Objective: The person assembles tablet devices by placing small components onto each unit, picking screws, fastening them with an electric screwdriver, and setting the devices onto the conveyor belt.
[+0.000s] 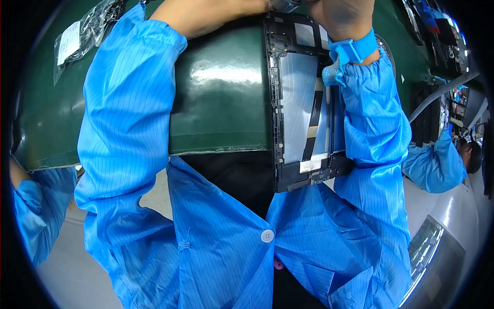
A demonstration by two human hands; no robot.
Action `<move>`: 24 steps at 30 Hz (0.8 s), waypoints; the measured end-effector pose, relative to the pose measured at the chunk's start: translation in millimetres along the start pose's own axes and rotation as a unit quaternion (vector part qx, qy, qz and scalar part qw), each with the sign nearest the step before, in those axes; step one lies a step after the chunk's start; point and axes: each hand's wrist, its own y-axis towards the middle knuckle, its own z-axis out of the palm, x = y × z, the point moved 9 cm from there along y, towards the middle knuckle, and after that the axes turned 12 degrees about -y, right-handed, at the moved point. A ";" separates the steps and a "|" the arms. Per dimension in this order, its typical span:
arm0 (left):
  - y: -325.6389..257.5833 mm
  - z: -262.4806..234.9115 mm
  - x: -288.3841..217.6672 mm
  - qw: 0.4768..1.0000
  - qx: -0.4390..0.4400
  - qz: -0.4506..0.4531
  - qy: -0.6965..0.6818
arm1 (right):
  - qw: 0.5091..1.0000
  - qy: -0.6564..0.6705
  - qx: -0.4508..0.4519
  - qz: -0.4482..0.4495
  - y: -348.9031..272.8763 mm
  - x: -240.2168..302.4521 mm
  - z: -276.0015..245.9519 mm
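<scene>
A flat tablet-like housing (298, 108) with a black frame, a silvery inner panel and a dark ribbon strip lies at the green table's front edge, its near end sticking out over it. Above its far end is my right hand (346, 14), with a blue strap (355, 50) round the wrist. My left hand (247, 6) reaches in from the left along the upper edge. Between the hands shows a small, dark, shiny thing (284, 5), too cut off to name. The fingers of both hands are hidden or outside the picture, so their grip cannot be made out.
A clear plastic bag (85, 38) with a white label lies at the far left of the green table (221, 113). A grey cable or tube (442, 92) curves at the right. Co-workers in blue sleeves sit at the left (41, 206) and right (437, 165).
</scene>
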 end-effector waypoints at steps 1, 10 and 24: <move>0.1 0.5 -0.4 1.000 -0.001 0.002 0.003 | 1.000 0.000 -0.001 -0.001 -0.5 -0.5 -0.3; -0.2 -1.3 -1.2 1.000 0.001 0.006 0.009 | 1.000 -0.006 0.006 -0.008 1.9 3.0 3.7; 1.6 -1.5 9.6 0.999 0.016 -0.018 -0.044 | 0.999 0.010 -0.044 0.010 2.9 11.2 -8.1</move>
